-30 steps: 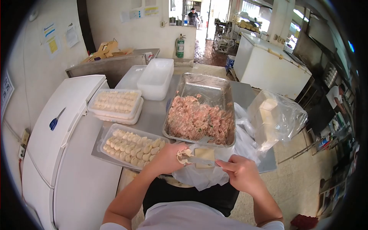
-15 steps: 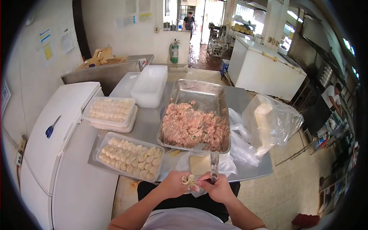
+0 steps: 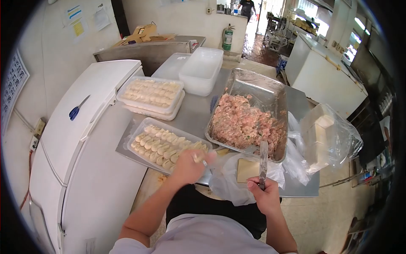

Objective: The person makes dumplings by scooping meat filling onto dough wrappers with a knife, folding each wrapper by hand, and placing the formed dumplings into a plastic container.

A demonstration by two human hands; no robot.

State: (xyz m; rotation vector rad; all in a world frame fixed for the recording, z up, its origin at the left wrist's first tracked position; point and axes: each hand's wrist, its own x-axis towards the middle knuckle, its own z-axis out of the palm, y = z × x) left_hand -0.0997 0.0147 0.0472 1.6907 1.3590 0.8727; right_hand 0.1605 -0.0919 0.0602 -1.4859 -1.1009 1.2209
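Observation:
My left hand is over the right end of a clear plastic box lined with rows of folded dumplings. Its fingers are closed on a pale dumpling, a little smeared by motion. In my right hand a flat metal spreading blade stands upright, gripped by its lower end. Just left of the blade, a stack of square dough wrappers lies on a white plastic bag. Beyond it, a deep metal tray contains pink minced filling.
Filled, stacked boxes stand at the table's left, with empty translucent tubs behind. A bag of wrapper blocks is at the right. Scissors lie on a white freezer. A person stands in the far doorway.
My hands have parted. The left carried the dumpling leftward to the box, while the right moved away to the right with the blade. The view has turned left and down.

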